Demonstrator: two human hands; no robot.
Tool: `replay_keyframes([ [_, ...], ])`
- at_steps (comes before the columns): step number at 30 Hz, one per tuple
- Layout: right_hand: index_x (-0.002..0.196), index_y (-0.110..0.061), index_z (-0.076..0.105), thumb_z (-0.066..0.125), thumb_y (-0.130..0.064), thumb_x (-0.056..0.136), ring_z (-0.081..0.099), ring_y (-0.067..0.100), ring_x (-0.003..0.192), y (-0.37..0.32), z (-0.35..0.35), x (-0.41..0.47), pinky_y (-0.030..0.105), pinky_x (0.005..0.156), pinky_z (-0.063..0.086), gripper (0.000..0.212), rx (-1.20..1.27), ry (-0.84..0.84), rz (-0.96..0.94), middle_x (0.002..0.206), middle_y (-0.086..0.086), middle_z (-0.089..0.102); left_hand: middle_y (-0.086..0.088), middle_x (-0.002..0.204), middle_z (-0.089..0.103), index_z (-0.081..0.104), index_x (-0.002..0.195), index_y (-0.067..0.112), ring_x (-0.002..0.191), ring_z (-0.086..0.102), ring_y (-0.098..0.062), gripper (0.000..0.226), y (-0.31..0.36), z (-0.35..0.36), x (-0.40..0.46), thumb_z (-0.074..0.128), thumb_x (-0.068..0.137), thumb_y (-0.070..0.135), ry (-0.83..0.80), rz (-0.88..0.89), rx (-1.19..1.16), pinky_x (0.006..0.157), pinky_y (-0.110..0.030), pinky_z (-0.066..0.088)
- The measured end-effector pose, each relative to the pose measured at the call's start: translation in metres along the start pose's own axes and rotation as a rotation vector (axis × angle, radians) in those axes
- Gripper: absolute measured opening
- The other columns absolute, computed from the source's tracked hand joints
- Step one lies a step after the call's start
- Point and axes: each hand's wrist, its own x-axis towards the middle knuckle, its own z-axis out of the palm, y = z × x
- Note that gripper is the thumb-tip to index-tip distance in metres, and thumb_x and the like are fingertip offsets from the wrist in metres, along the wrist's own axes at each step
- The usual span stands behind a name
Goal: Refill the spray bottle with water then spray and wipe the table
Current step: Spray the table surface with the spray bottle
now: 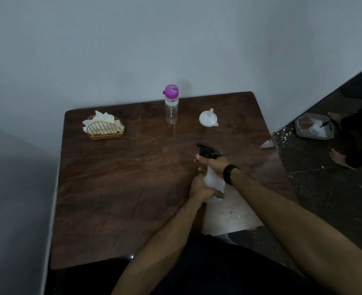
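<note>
A white spray bottle [215, 185] with a black trigger head [207, 152] stands tilted over the right half of the dark wooden table [116, 188]. My left hand [203, 189] grips its lower body. My right hand [215, 161], a black band on the wrist, is closed around the neck just under the trigger head. A clear water bottle [171, 107] with a purple cap stands upright at the back middle. To its right, a white funnel [208, 118] lies mouth down with its spout up. Both are apart from my hands.
A gold wire holder with white napkins [104, 125] sits at the back left. Walls close in behind and on the left. Off the table's right edge is dark floor with a metal tray [314, 126] and another person's bare feet [338, 157].
</note>
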Motion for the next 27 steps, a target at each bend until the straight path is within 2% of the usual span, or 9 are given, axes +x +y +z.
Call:
replay_keyframes([
  [5,0.117,-0.009,0.069,0.066,-0.025,0.094,0.068,0.019,0.081,-0.009,-0.003,-0.002,0.031,0.076,0.055,0.028,0.017,0.208,-0.19,0.096,0.011,0.074,0.008,0.124,0.058,0.052,0.139,0.02,0.113,0.058,-0.012,0.093,0.016,-0.027,0.012,0.095,0.057,0.014,0.131,0.118,0.037,0.098,-0.031,0.051],
  [8,0.117,-0.01,0.068,0.067,-0.025,0.094,0.069,0.013,0.088,-0.01,-0.011,0.002,0.02,0.076,0.05,0.028,-0.113,0.216,-0.283,0.097,0.009,0.074,-0.001,0.119,0.066,0.06,0.132,0.014,0.117,0.064,-0.025,0.053,0.041,-0.041,0.013,0.077,0.082,0.007,0.229,0.178,-0.1,0.099,-0.038,0.053],
  [10,0.115,-0.014,0.069,0.069,-0.028,0.092,0.068,0.013,0.097,-0.013,-0.017,0.004,0.021,0.08,0.05,0.027,-0.229,0.171,-0.339,0.103,0.004,0.073,-0.009,0.106,0.069,0.065,0.121,0.004,0.108,0.067,-0.034,0.029,0.059,-0.048,0.013,0.065,0.095,0.017,0.283,0.224,-0.215,0.098,-0.046,0.053],
  [13,0.108,-0.014,0.068,0.07,-0.029,0.09,0.065,0.016,0.095,-0.014,-0.027,0.011,0.027,0.08,0.051,0.023,-0.396,0.078,-0.42,0.1,0.001,0.07,-0.025,0.093,0.071,0.068,0.101,-0.007,0.079,0.064,-0.028,0.051,0.083,-0.052,0.013,0.052,0.102,0.041,0.287,0.264,-0.301,0.081,-0.039,0.052],
  [16,0.1,-0.013,0.063,0.072,-0.029,0.089,0.063,0.016,0.088,-0.014,-0.035,0.017,0.028,0.075,0.049,0.022,-0.472,0.006,-0.444,0.094,0.002,0.066,-0.013,0.071,0.067,0.068,0.079,0.0,0.068,0.059,-0.023,0.054,0.1,-0.053,0.014,0.056,0.098,0.048,0.31,0.269,-0.308,0.07,-0.031,0.048],
  [19,0.097,-0.012,0.062,0.073,-0.029,0.088,0.062,0.018,0.086,-0.014,-0.047,0.022,0.032,0.076,0.049,0.022,-0.477,-0.045,-0.456,0.091,0.003,0.064,-0.007,0.066,0.066,0.067,0.074,0.004,0.068,0.061,-0.025,0.06,0.11,-0.054,0.02,0.067,0.082,0.063,0.286,0.267,-0.274,0.069,-0.032,0.05],
  [21,0.09,-0.021,0.06,0.074,-0.024,0.088,0.06,0.009,0.077,-0.016,-0.054,0.024,0.025,0.07,0.048,0.014,-0.451,-0.061,-0.454,0.084,-0.004,0.062,-0.005,0.063,0.067,0.069,0.073,0.004,0.066,0.062,-0.024,0.069,0.117,-0.053,0.021,0.067,0.067,0.073,0.256,0.256,-0.221,0.069,-0.033,0.051],
  [24,0.084,-0.027,0.056,0.074,-0.017,0.087,0.057,0.004,0.072,-0.017,-0.065,0.029,0.016,0.066,0.044,0.021,-0.41,-0.016,-0.464,0.082,-0.006,0.06,-0.006,0.065,0.069,0.07,0.073,0.004,0.066,0.064,-0.024,0.045,0.131,-0.048,0.022,0.069,0.09,0.046,0.224,0.284,-0.152,0.075,-0.037,0.053],
  [27,0.084,-0.024,0.059,0.074,-0.012,0.086,0.059,0.008,0.075,-0.015,-0.078,0.036,0.02,0.069,0.046,0.019,-0.4,0.014,-0.476,0.083,-0.003,0.063,-0.005,0.069,0.07,0.071,0.077,0.006,0.069,0.066,-0.023,0.027,0.147,-0.036,0.017,0.068,0.095,0.025,0.197,0.329,-0.09,0.08,-0.04,0.055],
])
